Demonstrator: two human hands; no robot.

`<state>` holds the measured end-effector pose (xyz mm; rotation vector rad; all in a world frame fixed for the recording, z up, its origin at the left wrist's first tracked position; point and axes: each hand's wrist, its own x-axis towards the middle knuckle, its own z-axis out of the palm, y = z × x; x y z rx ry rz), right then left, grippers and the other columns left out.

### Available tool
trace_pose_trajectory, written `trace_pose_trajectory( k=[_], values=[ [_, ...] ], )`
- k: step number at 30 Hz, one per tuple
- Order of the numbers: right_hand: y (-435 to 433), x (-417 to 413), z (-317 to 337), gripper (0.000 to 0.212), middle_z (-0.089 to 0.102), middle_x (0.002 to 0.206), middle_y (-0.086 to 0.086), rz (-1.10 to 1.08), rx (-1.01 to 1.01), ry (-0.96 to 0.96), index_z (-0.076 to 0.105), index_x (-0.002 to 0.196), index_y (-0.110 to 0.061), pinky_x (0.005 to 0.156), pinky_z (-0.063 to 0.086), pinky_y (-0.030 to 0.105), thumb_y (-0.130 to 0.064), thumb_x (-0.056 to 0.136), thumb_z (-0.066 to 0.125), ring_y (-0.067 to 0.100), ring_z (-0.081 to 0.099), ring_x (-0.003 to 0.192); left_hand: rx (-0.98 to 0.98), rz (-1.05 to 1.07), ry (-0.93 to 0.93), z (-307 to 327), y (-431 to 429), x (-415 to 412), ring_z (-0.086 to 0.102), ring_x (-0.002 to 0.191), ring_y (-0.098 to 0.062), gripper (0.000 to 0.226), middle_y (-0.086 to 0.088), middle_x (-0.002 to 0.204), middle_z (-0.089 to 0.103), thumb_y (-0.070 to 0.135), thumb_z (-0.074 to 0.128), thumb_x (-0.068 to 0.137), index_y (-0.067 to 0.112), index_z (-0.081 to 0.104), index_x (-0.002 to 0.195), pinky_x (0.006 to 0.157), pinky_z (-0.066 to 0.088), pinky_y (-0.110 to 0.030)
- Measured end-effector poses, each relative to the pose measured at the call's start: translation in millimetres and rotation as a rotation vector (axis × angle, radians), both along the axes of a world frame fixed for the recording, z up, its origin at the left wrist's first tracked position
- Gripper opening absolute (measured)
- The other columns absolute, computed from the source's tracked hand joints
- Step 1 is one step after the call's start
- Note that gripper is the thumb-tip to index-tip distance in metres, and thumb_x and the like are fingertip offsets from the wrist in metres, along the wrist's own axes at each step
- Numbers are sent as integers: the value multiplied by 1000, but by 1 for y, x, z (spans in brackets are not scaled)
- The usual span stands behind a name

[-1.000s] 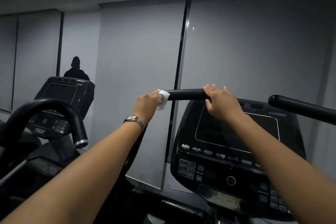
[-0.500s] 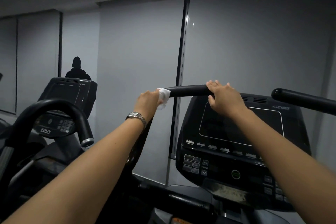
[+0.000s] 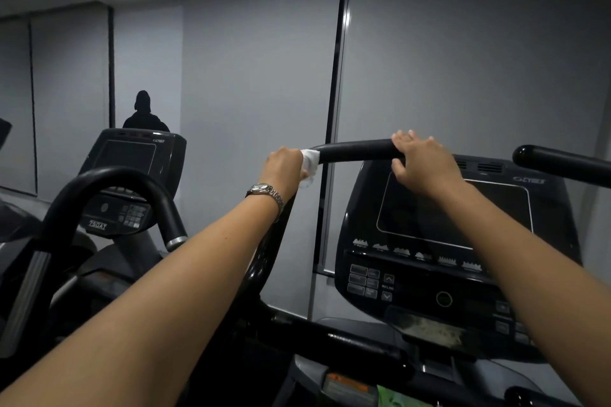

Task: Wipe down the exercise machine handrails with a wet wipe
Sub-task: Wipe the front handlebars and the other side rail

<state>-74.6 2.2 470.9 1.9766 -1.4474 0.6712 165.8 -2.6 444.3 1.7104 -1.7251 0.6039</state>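
Note:
A black padded handrail (image 3: pixel 355 150) curves up from the machine's left side and runs level above the console. My left hand (image 3: pixel 284 167), with a metal watch at the wrist, is closed around the rail's bend with a white wet wipe (image 3: pixel 310 160) pressed between palm and rail. My right hand (image 3: pixel 421 162) rests over the rail's right end, fingers on top and thumb below. A second black handrail (image 3: pixel 562 163) juts in from the right edge, untouched.
The machine's black console (image 3: pixel 456 241) with dark screen and buttons sits below the rail. To the left stands another machine (image 3: pixel 132 182) with a curved black handle (image 3: pixel 109 185). A dark silhouette of a person (image 3: pixel 144 112) shows against the grey blinds behind.
The view has shifted slightly, so hands and rail sit a little higher in frame. My left hand with the wipe stays at the rail's bend; my right hand keeps its grip.

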Motion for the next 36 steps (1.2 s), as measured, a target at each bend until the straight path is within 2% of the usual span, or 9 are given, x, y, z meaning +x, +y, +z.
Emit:
trace_pose_trajectory(
  k=[4, 7, 11, 13, 16, 19, 23, 27, 36],
  values=[
    [3, 2, 2, 56, 32, 153, 6, -9, 21, -12, 31, 147, -10, 114, 23, 44, -23, 95, 46, 25, 28, 141, -2, -25, 40, -15, 12, 7, 52, 71, -26, 16, -10, 77, 52, 16, 52, 92, 5, 54, 79, 62, 35, -28],
    [4, 1, 5, 56, 31, 154, 5, -21, 35, -9, 30, 147, -11, 114, 22, 42, -23, 95, 45, 24, 28, 142, -62, -169, -42, -30, 15, 16, 60, 82, -27, 19, -12, 100, 60, 0, 49, 88, 5, 59, 104, 66, 40, -25],
    [4, 1, 5, 56, 29, 155, 2, -21, 50, -22, 30, 148, -14, 115, 21, 41, -22, 95, 45, 22, 27, 142, -13, -217, -331, -43, 11, 31, 25, 141, -24, 53, -11, 156, 17, -6, 40, 91, 7, 33, 142, 98, 40, -28],
    [4, 1, 4, 56, 28, 155, 1, -25, 53, -21, 29, 149, -15, 115, 21, 41, -22, 95, 45, 21, 26, 142, -103, -293, -526, -48, 8, 47, 21, 143, -19, 52, -11, 154, 26, -8, 49, 87, 5, 44, 137, 99, 42, -27],
    [3, -1, 5, 56, 28, 155, 0, -11, 49, -30, 30, 148, -16, 115, 20, 39, -21, 95, 45, 19, 26, 143, -167, -456, -674, -56, 7, 74, 55, 121, -25, 44, -9, 134, 56, -12, 71, 69, 4, 67, 110, 71, 57, -33],
    [4, -1, 6, 55, 29, 155, 0, -2, 40, -37, 31, 148, -16, 115, 19, 38, -20, 95, 45, 19, 27, 142, -185, -507, -633, -48, 4, 75, 61, 112, -28, 43, -10, 133, 56, -13, 69, 71, 2, 66, 112, 65, 58, -39],
    [6, -1, 6, 53, 29, 154, 0, 1, 34, -45, 32, 147, -17, 114, 20, 37, -19, 96, 45, 22, 30, 141, -154, -463, -583, -42, -9, 53, 31, 140, -21, 26, -9, 145, 43, -8, 58, 84, 2, 63, 106, 92, 51, -35],
    [7, -2, 6, 53, 32, 153, 0, 23, 32, -65, 34, 147, -19, 114, 21, 38, -18, 95, 46, 22, 32, 140, -170, -587, -551, -59, -3, 67, 52, 123, -24, 25, -5, 125, 62, -11, 67, 72, 5, 67, 91, 68, 59, -32],
    [5, -2, 6, 52, 35, 151, 0, 32, 35, -105, 38, 145, -22, 113, 25, 41, -19, 94, 47, 29, 35, 137, -304, -513, -220, -69, -11, 51, 52, 120, -39, 29, -19, 130, 55, -12, 65, 75, 0, 69, 101, 65, 59, -46]
  ],
)
